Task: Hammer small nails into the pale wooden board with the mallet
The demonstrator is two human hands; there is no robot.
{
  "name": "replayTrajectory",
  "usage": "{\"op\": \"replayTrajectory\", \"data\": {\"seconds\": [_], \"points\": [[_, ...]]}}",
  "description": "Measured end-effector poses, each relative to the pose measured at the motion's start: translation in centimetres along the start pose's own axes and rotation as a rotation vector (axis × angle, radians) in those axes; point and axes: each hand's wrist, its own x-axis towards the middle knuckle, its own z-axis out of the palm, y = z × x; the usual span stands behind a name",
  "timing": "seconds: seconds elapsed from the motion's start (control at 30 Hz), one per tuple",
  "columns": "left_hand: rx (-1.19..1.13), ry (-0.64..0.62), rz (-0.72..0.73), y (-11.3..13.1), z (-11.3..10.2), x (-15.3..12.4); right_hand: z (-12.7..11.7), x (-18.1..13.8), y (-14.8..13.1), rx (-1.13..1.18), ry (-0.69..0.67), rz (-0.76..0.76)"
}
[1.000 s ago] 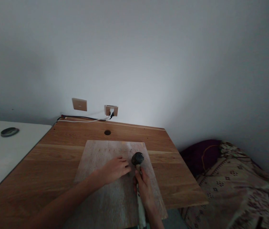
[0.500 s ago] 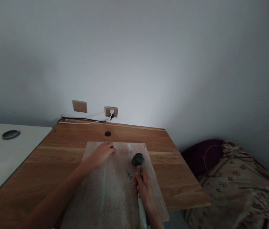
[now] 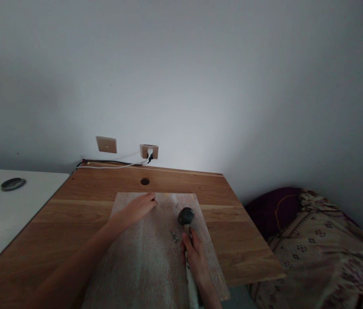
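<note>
At far left, a dark oval fitting (image 3: 13, 184) sits on a white tabletop (image 3: 4, 223) just beside a wooden desk (image 3: 233, 231). A black cable and a white cable (image 3: 113, 167) trail along the desk's back edge, below a tan wall plate (image 3: 106, 144). The left hand (image 3: 139, 207) reaches across a worn wooden board (image 3: 143, 262) lying on the desk, its fingers bent and close together near the board's far edge; whether they pinch anything cannot be told. Beyond that hand are a round hole (image 3: 145, 181) in the desk and a wall socket (image 3: 144, 150) with a plug in it. To the right of the hand, tiny specks dot the board, too small to identify, and a few small metal pieces (image 3: 173, 236) lie nearer the middle. Just beside them, above the board's right side, the right hand (image 3: 196, 254) wraps its fingers around the pale handle of a mallet (image 3: 186, 216), dark head pointing toward the wall. At far right, purple cloth (image 3: 271, 210) meets patterned bedding (image 3: 323, 257).
</note>
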Motion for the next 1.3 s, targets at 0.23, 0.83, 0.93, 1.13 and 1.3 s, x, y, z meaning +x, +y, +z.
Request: {"op": "replayTrajectory", "data": {"seconds": [0.23, 0.83, 0.93, 1.13, 1.3], "points": [[-0.116, 0.036, -0.033, -0.1, 0.6, 0.6, 0.0, 0.2, 0.2, -0.008, 0.006, -0.032], [-0.356, 0.209, -0.173, -1.5, 2.2, 0.1, 2.6, 1.5, -4.9, 0.148, -0.229, -0.003], [-0.413, 0.230, -0.204, -1.4, 2.2, -0.1, 4.6, 2.7, -5.7, 0.143, -0.335, -0.012], [-0.475, 0.265, -0.196, -1.8, 2.5, -0.2, 7.1, 3.9, -5.5, 0.080, -0.385, -0.077], [-0.518, 0.298, -0.167, -2.2, 3.0, -0.2, 7.5, 3.7, -5.2, 0.102, -0.393, -0.065]]}}
